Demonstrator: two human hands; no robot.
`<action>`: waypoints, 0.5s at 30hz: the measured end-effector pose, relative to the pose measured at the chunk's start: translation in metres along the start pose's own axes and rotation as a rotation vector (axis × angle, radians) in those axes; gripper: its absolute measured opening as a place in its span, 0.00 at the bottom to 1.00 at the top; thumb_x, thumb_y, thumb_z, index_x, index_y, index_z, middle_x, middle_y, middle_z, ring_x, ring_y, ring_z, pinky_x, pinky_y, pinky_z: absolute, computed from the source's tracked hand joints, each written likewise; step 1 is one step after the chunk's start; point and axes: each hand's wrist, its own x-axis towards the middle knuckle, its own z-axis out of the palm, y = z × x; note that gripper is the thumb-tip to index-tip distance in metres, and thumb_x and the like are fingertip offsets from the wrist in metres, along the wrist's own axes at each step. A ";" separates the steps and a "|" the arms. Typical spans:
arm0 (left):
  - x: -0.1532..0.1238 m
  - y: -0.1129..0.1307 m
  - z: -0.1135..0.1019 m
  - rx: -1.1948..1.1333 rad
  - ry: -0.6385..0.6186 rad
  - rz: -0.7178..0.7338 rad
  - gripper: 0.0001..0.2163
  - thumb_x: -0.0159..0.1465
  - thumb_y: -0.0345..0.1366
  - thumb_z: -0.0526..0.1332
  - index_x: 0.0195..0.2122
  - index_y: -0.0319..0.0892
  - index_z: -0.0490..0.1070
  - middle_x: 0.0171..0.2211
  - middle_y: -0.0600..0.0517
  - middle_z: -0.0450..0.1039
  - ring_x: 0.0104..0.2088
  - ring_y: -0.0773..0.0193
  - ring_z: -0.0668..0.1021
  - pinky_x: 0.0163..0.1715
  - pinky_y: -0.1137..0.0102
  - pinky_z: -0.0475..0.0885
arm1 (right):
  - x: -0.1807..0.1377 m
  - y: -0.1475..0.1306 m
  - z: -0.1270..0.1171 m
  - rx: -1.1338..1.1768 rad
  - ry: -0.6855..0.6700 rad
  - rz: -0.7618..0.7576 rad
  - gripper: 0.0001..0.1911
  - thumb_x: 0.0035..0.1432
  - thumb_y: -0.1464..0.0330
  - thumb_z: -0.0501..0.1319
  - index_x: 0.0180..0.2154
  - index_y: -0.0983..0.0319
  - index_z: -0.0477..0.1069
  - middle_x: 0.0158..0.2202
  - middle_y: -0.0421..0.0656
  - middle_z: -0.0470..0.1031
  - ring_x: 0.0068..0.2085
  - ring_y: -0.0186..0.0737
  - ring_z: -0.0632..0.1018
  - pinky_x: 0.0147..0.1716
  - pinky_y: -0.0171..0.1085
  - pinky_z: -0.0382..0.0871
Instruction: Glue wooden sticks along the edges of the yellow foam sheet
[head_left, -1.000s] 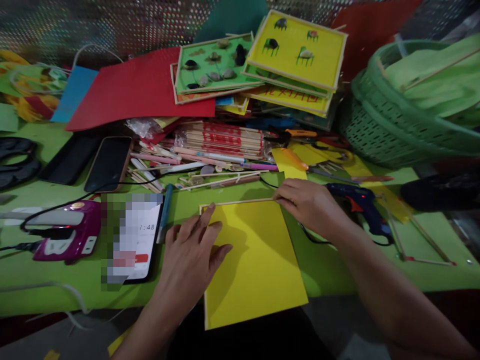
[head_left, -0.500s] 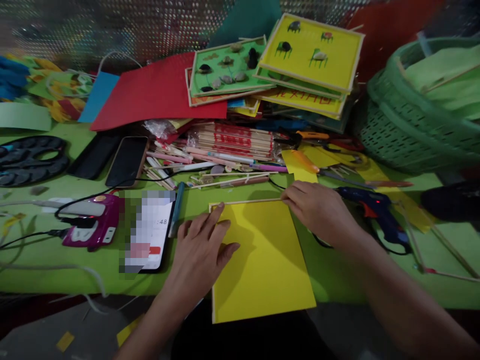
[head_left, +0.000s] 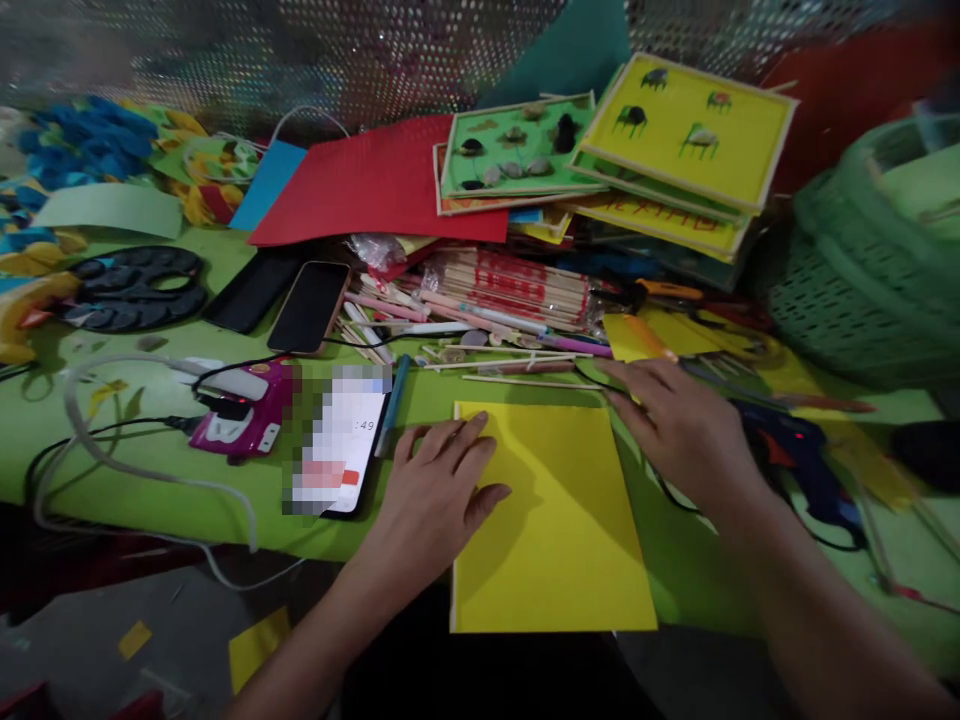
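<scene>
A yellow card [head_left: 559, 520] lies at the table's front edge, its near edge overhanging. A thin wooden strip runs along its left edge. My left hand [head_left: 442, 480] rests on the card's upper left part, fingers stretched out and apart. Just beyond the card's far edge is a thin wooden stick [head_left: 525, 382], apart from the card. My right hand [head_left: 675, 425] is at the far right corner, fingers closed around the stick's right end; the fingertips are partly hidden. A blue glue gun [head_left: 799, 465] lies to the right of that hand.
A lit phone [head_left: 345, 440], a teal pen [head_left: 394, 400] and a magenta power strip [head_left: 247, 410] with cables lie left. Behind are wooden sticks [head_left: 510, 285], red paper [head_left: 382, 185] and framed pebble pictures [head_left: 690, 130]. A green basket [head_left: 862, 260] stands right.
The wooden stick has come off the card's far edge and moved away from me, with my right hand. My left hand stays on the card. The view has shifted left.
</scene>
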 end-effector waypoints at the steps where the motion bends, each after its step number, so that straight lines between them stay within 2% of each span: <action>1: -0.001 -0.001 0.001 -0.006 0.008 0.011 0.13 0.72 0.43 0.59 0.53 0.45 0.73 0.64 0.48 0.72 0.58 0.50 0.75 0.54 0.52 0.63 | -0.002 0.004 -0.007 0.044 0.046 0.054 0.18 0.70 0.67 0.55 0.58 0.58 0.73 0.47 0.49 0.78 0.41 0.48 0.80 0.41 0.45 0.72; 4: -0.003 -0.004 0.003 -0.012 0.077 0.066 0.13 0.72 0.40 0.59 0.54 0.43 0.73 0.62 0.46 0.73 0.58 0.48 0.76 0.54 0.52 0.63 | -0.021 0.024 -0.029 0.136 0.170 0.251 0.14 0.69 0.64 0.57 0.53 0.54 0.75 0.48 0.47 0.79 0.39 0.45 0.80 0.44 0.46 0.74; 7: -0.004 -0.011 0.006 -0.011 0.141 0.132 0.13 0.72 0.39 0.58 0.54 0.42 0.72 0.60 0.44 0.75 0.56 0.47 0.77 0.53 0.51 0.62 | -0.065 0.050 -0.047 0.071 0.257 0.457 0.12 0.67 0.61 0.59 0.48 0.54 0.77 0.45 0.47 0.79 0.43 0.48 0.80 0.46 0.48 0.74; 8: -0.004 -0.013 0.007 -0.020 0.153 0.149 0.12 0.72 0.39 0.58 0.53 0.42 0.73 0.60 0.44 0.76 0.55 0.47 0.78 0.53 0.51 0.62 | -0.081 0.058 -0.049 0.038 0.257 0.538 0.13 0.66 0.60 0.59 0.47 0.55 0.77 0.47 0.48 0.79 0.44 0.49 0.80 0.47 0.49 0.74; 11: -0.005 -0.018 0.010 -0.058 0.182 0.205 0.12 0.72 0.39 0.58 0.52 0.43 0.74 0.56 0.46 0.79 0.54 0.48 0.80 0.53 0.52 0.62 | -0.123 0.076 -0.049 0.043 0.147 0.822 0.19 0.60 0.53 0.62 0.44 0.59 0.79 0.43 0.51 0.79 0.39 0.50 0.80 0.36 0.47 0.74; 13: -0.006 -0.019 0.010 -0.077 0.190 0.217 0.11 0.72 0.39 0.58 0.52 0.45 0.74 0.55 0.48 0.80 0.53 0.49 0.80 0.53 0.53 0.63 | -0.134 0.082 -0.043 0.170 0.114 0.949 0.23 0.55 0.51 0.65 0.45 0.60 0.77 0.40 0.50 0.81 0.37 0.49 0.80 0.36 0.46 0.73; 15: -0.006 -0.019 0.009 -0.084 0.186 0.219 0.11 0.71 0.39 0.59 0.52 0.46 0.75 0.55 0.48 0.80 0.53 0.50 0.81 0.53 0.53 0.64 | -0.133 0.085 -0.038 0.328 0.130 1.007 0.27 0.48 0.50 0.70 0.45 0.61 0.77 0.38 0.48 0.81 0.37 0.48 0.79 0.36 0.44 0.71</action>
